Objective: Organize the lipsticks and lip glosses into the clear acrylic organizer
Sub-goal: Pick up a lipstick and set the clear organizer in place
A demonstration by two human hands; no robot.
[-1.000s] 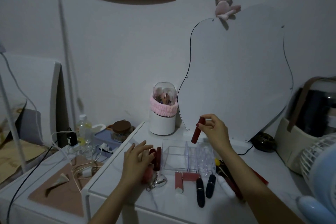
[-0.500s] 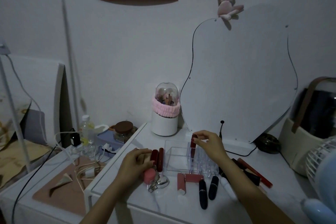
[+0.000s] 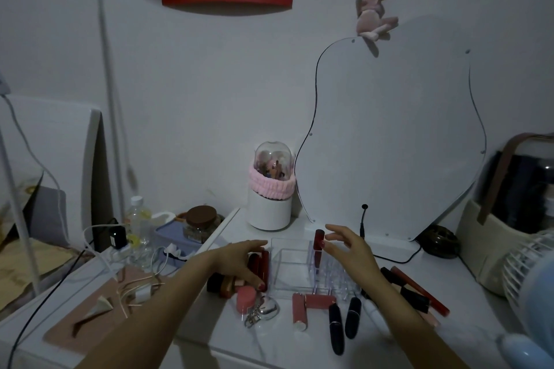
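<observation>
The clear acrylic organizer (image 3: 292, 271) sits mid-table. A dark red lipstick (image 3: 318, 242) stands upright in one of its back slots. My right hand (image 3: 347, 255) hovers just right of that tube with fingers apart, holding nothing. My left hand (image 3: 239, 260) lies spread over dark red tubes (image 3: 263, 263) left of the organizer, not closed on them. In front lie a pink tube (image 3: 299, 312), a red tube (image 3: 319, 300) and two black tubes (image 3: 335, 328). Long red lip glosses (image 3: 419, 290) lie to the right.
A pink pot (image 3: 246, 298) and metal keychain (image 3: 265, 310) lie by my left wrist. A white brush holder (image 3: 269, 207) and a mirror (image 3: 389, 135) stand behind. A fan (image 3: 527, 272) and bag are at right; cables, a bottle and a jar at left.
My right hand brought the dark red lipstick down from the air into an organizer slot and its fingers came apart. My left hand shifted forward over the tubes at left.
</observation>
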